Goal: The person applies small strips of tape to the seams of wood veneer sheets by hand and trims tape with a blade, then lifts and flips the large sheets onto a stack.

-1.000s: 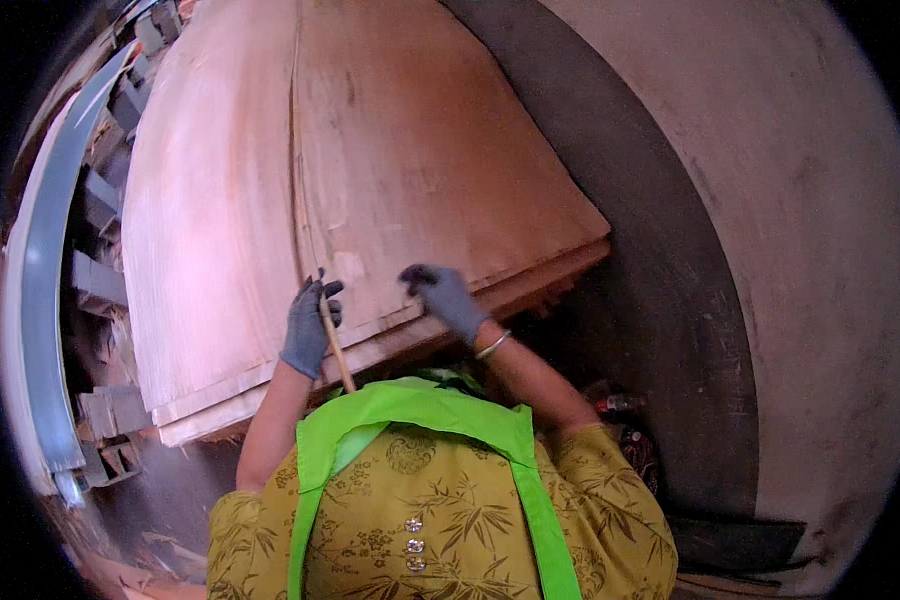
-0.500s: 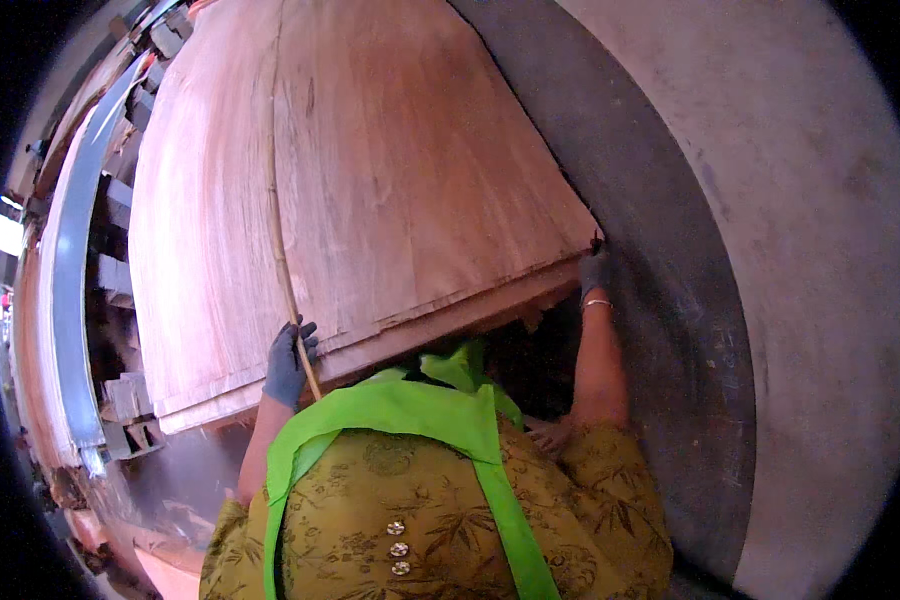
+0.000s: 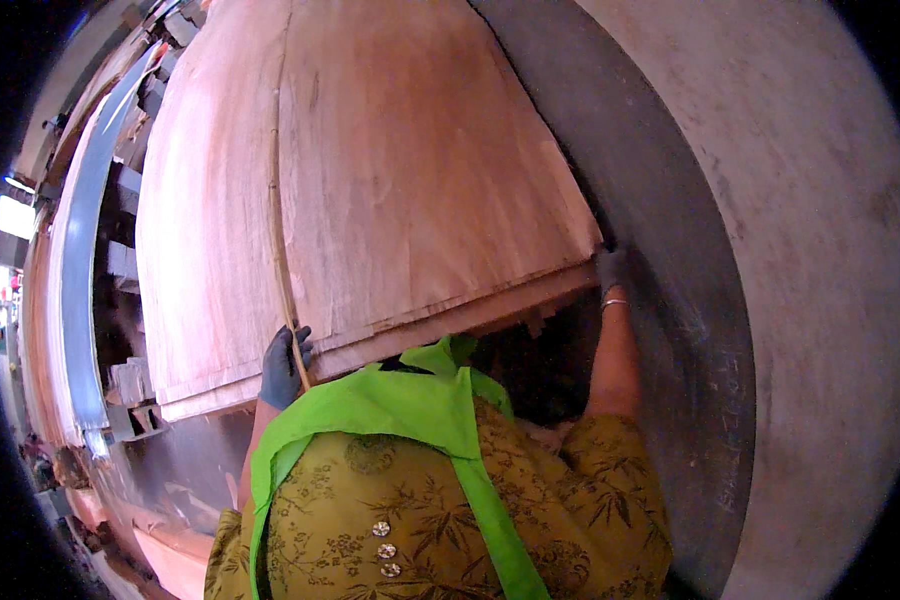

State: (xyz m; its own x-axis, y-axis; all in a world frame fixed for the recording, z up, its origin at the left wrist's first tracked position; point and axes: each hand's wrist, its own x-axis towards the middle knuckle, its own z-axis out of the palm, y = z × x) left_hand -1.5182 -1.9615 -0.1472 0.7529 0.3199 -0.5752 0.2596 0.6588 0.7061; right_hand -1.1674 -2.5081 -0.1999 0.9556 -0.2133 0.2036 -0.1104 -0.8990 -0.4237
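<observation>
My left hand (image 3: 283, 372), in a grey glove, is closed around the near end of a long, thin wooden stick (image 3: 275, 190). That stick runs away from me across the top of a wide stack of pale reddish wood veneer sheets (image 3: 420, 190). At the stack's near right corner is my right hand (image 3: 612, 268), also gloved in grey, against the side of the corner. Its fingers are too dark against the board to make out. The sheets' near edges are slightly uneven, with the lower ones sticking out towards me.
A dark board (image 3: 670, 330) curves along the right of the stack, with a pale concrete floor (image 3: 810, 250) beyond. To the left stand a long blue-grey strip (image 3: 80, 290) and several blocks (image 3: 128, 382). My green apron (image 3: 370, 410) nearly meets the stack's near edge.
My right hand has shifted slightly right, off the top of the corner to its side. The left hand keeps hold of the stick. The whole view has turned a little.
</observation>
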